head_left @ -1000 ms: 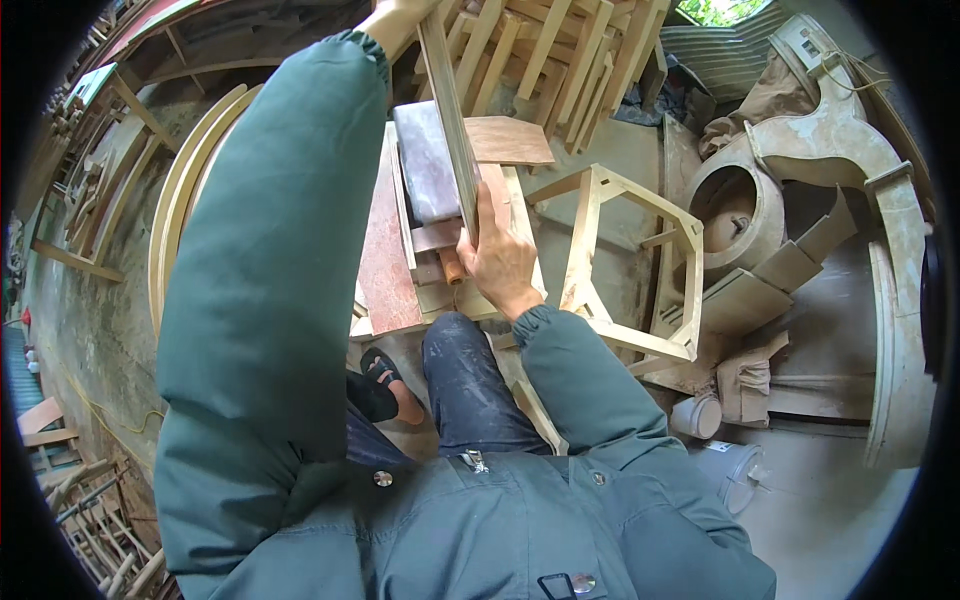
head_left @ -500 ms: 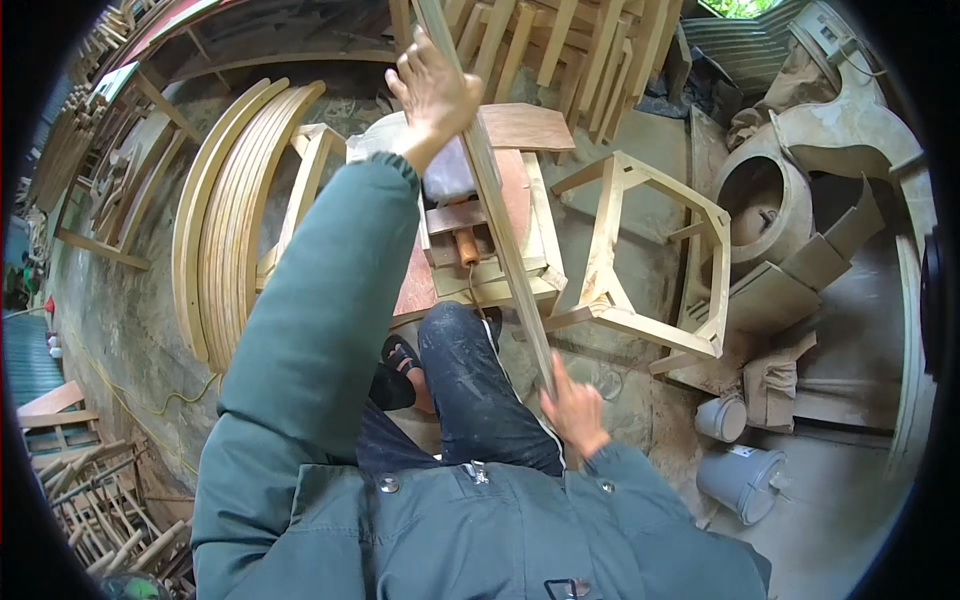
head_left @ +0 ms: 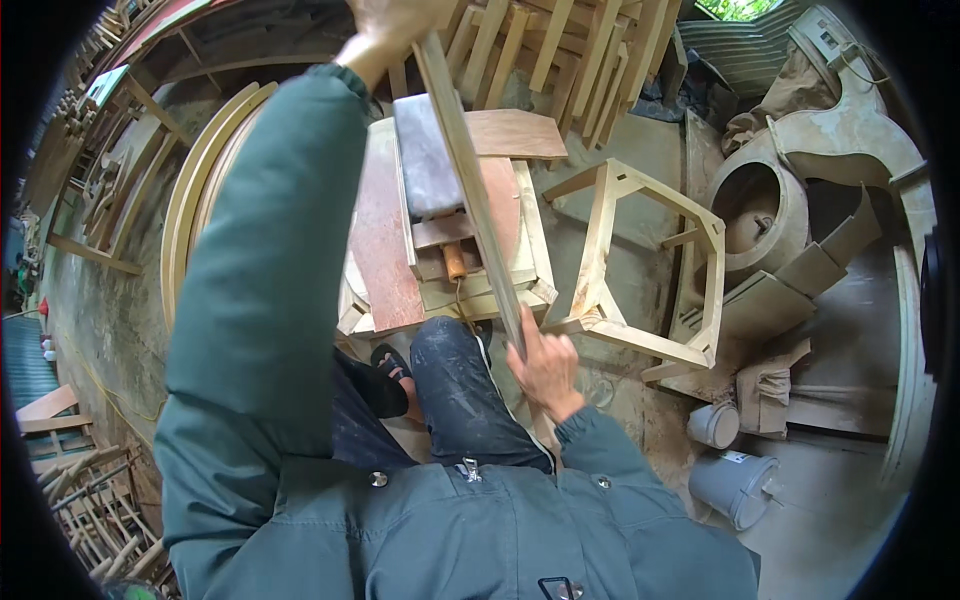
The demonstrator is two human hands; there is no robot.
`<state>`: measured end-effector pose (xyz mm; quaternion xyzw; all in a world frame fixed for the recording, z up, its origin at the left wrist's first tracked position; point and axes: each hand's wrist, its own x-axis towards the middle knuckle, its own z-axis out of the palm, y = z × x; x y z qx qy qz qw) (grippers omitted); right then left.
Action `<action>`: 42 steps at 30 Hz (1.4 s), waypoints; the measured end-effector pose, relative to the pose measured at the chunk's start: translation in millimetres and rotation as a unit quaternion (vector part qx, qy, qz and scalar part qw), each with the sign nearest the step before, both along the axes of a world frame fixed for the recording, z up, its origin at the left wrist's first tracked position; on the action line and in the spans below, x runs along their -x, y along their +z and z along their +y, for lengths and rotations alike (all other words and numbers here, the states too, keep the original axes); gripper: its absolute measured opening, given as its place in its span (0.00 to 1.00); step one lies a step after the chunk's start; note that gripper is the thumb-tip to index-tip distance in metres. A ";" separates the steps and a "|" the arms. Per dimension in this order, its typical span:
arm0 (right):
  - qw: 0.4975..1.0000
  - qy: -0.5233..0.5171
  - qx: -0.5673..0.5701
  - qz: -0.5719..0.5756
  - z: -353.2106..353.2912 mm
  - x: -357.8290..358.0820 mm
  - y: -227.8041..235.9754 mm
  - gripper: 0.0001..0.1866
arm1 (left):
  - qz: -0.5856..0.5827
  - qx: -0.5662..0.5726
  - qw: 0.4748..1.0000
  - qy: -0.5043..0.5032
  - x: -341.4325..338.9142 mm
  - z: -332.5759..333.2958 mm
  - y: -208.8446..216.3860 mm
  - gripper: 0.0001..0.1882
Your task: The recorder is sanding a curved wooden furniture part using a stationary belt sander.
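Note:
A long narrow wooden strip (head_left: 468, 170) slants across the middle, from the far left down toward my lap on the right. At its far end is my left hand (head_left: 395, 18), closed on the wood, its fingers partly cut off by the picture's upper edge. My right hand (head_left: 548, 372) grips the strip's near part, with the index finger stretched along it. Under the strip, a greyish-white slab (head_left: 425, 150) sits in a wooden holder beside an orange-brown handle (head_left: 455, 262) with a thin cord. These rest on a low wooden stool-like frame (head_left: 540, 265) topped with reddish boards (head_left: 385, 250).
To the right stands an angular wooden frame (head_left: 597, 240) on legs. Beyond it are a large dusty machine (head_left: 790, 190) and two grey buckets (head_left: 735, 488). Curved wooden pieces (head_left: 190, 200) stand at the left, partly behind my sleeve. Stacked wooden frames (head_left: 560, 50) fill the back.
My left hand has moved farther away and left, to the strip's far end. My right hand has shifted up and left along the strip. More of the greyish slab shows.

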<state>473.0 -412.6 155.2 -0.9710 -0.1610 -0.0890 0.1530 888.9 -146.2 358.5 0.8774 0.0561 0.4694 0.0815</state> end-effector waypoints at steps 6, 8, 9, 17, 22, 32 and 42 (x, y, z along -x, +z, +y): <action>0.989 0.000 -0.148 -0.007 39.1 -74.6 22.9 0.44 | -0.052 0.040 0.991 -0.116 -17.9 56.8 59.9 0.48; 0.988 -0.020 -0.148 0.044 34.5 -72.1 21.4 0.48 | -0.041 0.080 0.984 -0.153 -12.6 52.2 44.1 0.47; 0.988 -0.025 -0.147 0.045 25.5 -63.9 16.5 0.48 | -0.031 0.124 0.973 -0.190 -7.7 46.3 31.8 0.46; 0.987 -0.043 -0.109 0.112 -40.3 58.4 9.6 0.47 | 0.175 0.100 0.974 -0.106 46.0 -4.1 -36.3 0.53; 0.978 -0.066 -0.093 0.176 -80.7 164.6 21.0 0.47 | 0.103 0.029 0.986 -0.128 48.9 8.7 -55.8 0.56; 0.929 -0.153 -0.027 0.336 -129.7 303.3 164.4 0.46 | 0.221 0.079 0.960 -0.154 126.8 -39.8 -110.7 0.53; 0.866 -0.273 0.124 0.400 -99.6 331.0 388.1 0.42 | 0.355 0.119 0.915 -0.154 224.0 -72.5 -133.0 0.47</action>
